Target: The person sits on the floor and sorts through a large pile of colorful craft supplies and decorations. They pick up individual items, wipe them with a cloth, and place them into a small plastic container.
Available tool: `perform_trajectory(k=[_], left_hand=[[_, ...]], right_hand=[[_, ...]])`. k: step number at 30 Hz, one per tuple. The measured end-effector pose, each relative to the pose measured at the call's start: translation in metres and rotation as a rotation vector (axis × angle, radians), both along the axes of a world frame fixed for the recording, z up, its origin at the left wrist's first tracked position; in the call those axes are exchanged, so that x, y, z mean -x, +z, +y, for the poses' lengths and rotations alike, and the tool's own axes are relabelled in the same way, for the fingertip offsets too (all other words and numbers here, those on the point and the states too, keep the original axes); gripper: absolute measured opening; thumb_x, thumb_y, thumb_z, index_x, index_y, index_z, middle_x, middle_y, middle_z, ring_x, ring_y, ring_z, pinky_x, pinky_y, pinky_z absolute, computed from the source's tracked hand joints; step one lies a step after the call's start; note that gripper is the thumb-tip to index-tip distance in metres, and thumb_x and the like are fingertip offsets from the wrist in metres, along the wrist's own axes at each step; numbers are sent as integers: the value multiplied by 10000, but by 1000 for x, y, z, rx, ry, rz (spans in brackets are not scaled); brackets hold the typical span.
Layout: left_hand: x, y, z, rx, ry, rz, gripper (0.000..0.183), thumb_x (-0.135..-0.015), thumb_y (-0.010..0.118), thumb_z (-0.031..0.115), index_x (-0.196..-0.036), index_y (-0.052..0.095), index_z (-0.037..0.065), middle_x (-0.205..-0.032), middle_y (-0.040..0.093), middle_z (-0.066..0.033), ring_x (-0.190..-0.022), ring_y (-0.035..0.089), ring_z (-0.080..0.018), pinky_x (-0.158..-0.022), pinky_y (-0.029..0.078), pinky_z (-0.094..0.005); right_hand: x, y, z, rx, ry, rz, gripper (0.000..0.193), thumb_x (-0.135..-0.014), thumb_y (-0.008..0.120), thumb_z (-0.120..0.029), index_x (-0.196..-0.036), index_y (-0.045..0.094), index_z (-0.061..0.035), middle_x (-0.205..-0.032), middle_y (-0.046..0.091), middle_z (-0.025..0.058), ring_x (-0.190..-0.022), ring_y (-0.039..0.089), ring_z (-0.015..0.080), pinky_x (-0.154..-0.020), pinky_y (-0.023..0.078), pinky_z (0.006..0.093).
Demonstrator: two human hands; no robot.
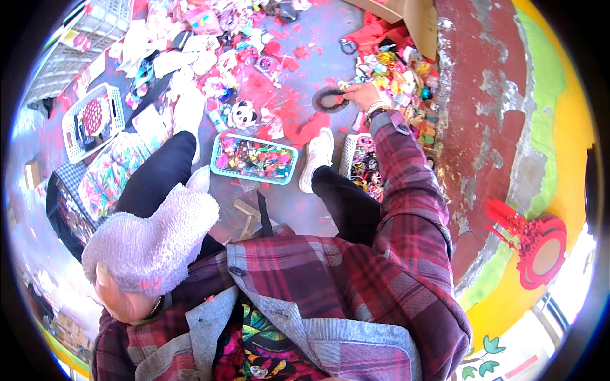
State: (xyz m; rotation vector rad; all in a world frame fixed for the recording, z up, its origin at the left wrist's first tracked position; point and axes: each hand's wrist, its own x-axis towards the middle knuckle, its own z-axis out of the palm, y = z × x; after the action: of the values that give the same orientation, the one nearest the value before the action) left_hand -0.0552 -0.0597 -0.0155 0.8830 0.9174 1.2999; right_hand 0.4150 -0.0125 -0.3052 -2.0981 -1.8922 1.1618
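My right hand [363, 96] reaches forward and pinches a dark fuzzy hair band [329, 109], a ring shape, just left of a heap of colourful hair accessories [406, 79]. Close to my body on the left, my left hand [121, 298] is wrapped round the bottom of a bulky lavender terry cloth [152, 238]; part of that hand is hidden by the cloth. Between my feet stands a light blue basket [219, 170] filled with small colourful items. By my right leg is a white basket [346, 155] of small dark and pink items.
A white basket [71, 149] with a pink dotted item stands at left, near a floral bag [105, 181]. Trinkets, among them a panda-face item [242, 114], cover the floor ahead. A cardboard box [422, 25] is at the far right. A red round object [543, 251] hangs by the yellow wall.
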Motion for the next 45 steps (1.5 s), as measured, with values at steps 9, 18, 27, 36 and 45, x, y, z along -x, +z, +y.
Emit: perform_trajectory(k=[9,18,27,36,45], left_hand=[[14,-39,-16,-192,162,803,347,-865,351,200,-1083,459,-47,-1066,516,-148,-986,507,-249,-864,386,-395],[-27,-18,1,220,-56,-65,294,-860,409,233,-989,530,-2,-929,581,-112,-878,559,-229,-806,423,-380],[-59,-16,-4,271,-150,-54,238,-851,456,185,-957,544,-10,-891,587,-80,-834,563,-169,-776,432,-313],[-56,-20,-6,154,-68,25,227,-851,449,158,-964,537,-17,-908,582,-89,-836,562,-169,-759,433,-309],[-6,-25,-3,-85,230,14,237,-840,440,107,-1010,514,-40,-980,558,-109,-917,527,-185,-841,391,-319]], right_hand=[[-59,106,-128,-89,-1211,608,76,-742,581,-139,-734,559,-67,-630,516,6,-501,448,93,-416,323,224],[-12,64,-329,-226,-1811,1094,89,-795,508,-182,-763,514,-99,-612,511,4,-541,468,116,-489,381,232],[-43,19,-496,-529,-2268,943,108,-793,513,-195,-791,508,-87,-636,554,40,-516,510,152,-445,414,234],[-165,58,-450,-345,-2096,664,216,-837,370,-200,-838,518,-43,-671,553,25,-581,519,124,-477,406,238],[-143,66,-229,-268,-1557,1119,178,-795,537,-187,-887,536,-35,-712,575,50,-552,527,110,-457,420,202]])
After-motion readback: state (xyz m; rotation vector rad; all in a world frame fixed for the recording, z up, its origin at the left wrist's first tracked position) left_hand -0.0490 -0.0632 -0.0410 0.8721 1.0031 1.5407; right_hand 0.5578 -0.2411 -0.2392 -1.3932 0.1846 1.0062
